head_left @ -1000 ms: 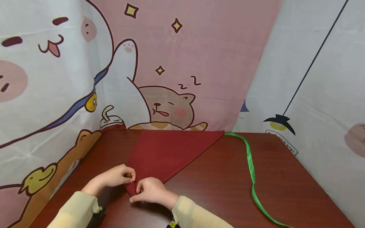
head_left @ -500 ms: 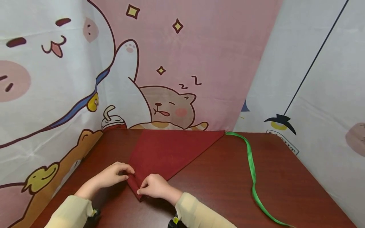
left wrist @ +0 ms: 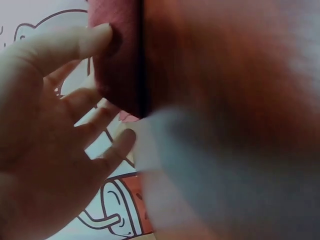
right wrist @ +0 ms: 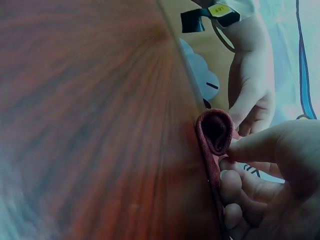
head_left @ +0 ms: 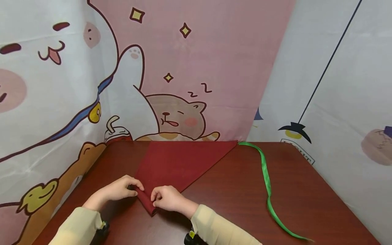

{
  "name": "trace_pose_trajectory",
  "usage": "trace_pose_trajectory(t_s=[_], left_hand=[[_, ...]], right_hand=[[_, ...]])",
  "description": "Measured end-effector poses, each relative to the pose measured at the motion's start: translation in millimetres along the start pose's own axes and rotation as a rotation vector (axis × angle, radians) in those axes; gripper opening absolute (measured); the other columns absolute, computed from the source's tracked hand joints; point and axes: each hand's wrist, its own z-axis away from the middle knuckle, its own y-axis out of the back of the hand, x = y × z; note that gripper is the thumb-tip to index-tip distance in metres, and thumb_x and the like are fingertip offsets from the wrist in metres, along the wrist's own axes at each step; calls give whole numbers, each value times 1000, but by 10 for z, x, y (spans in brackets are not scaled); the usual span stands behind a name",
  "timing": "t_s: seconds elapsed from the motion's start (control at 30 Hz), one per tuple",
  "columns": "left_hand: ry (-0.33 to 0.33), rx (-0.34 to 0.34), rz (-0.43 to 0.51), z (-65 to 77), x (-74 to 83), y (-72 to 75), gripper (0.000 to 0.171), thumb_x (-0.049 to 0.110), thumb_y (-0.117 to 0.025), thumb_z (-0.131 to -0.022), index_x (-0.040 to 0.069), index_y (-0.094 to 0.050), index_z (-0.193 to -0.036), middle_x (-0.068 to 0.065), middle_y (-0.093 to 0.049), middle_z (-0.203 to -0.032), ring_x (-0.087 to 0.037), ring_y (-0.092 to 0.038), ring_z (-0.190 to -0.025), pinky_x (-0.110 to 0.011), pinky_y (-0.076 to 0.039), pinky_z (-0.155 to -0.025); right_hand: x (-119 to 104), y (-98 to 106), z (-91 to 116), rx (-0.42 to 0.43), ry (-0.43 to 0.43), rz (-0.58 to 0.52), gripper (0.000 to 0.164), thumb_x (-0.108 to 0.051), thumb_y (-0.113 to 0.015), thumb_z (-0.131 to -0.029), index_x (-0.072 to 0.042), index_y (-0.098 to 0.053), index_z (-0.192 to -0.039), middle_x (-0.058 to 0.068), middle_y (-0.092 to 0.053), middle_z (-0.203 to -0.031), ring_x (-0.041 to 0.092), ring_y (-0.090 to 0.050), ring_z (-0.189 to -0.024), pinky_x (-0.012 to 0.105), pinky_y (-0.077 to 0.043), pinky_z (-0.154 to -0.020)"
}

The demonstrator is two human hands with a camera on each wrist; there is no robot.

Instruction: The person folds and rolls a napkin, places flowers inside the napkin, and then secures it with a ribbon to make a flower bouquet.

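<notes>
A dark red cloth [head_left: 183,163] lies flat on the table, tapering to a point at the far right. Its near-left edge is turned up into a small roll [head_left: 145,200]. My left hand [head_left: 117,189] pinches the roll's left end; in the left wrist view the thumb presses on the red cloth [left wrist: 122,60], with the fingers spread behind it. At the roll's near end, my right hand [head_left: 169,199] holds it between thumb and curled fingers. Seen end-on in the right wrist view, the roll [right wrist: 212,114] is a hollow coil above a flat layer.
A green ribbon [head_left: 267,180] runs from the cloth's far-right tip toward the table's front. The brown wooden table [head_left: 229,211] meets a printed cartoon curtain [head_left: 232,68] at the back and sides.
The near corner has been turned over into a roll along the near-left edge. My right hand has shifted slightly right and away from me, my left hand slightly left. The ribbon stays put.
</notes>
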Motion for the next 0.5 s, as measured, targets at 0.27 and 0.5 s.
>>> trace_pose_trajectory(t_s=[0.27, 0.5], left_hand=[[267, -161, 217, -138, -34, 68, 12, 4, -63, -87, 7, -69, -97, -2, -63, -83, -13, -55, -72, -29, -46, -66], [303, -173, 286, -151, -172, 90, 15, 8, -64, -88, 3, -69, -102, -4, -65, -87, -14, -56, -74, -31, -46, -67]], right_hand=[[51, -48, -19, -12, 14, -14, 14, -27, -74, -81, -17, -71, -72, -21, -53, -55, -7, -44, -51, 12, -38, -52], [-30, -71, 9, -75, -148, -85, 29, -39, -83, -72, -21, -60, -73, -18, -52, -47, -3, -50, -43, 16, -40, -49]])
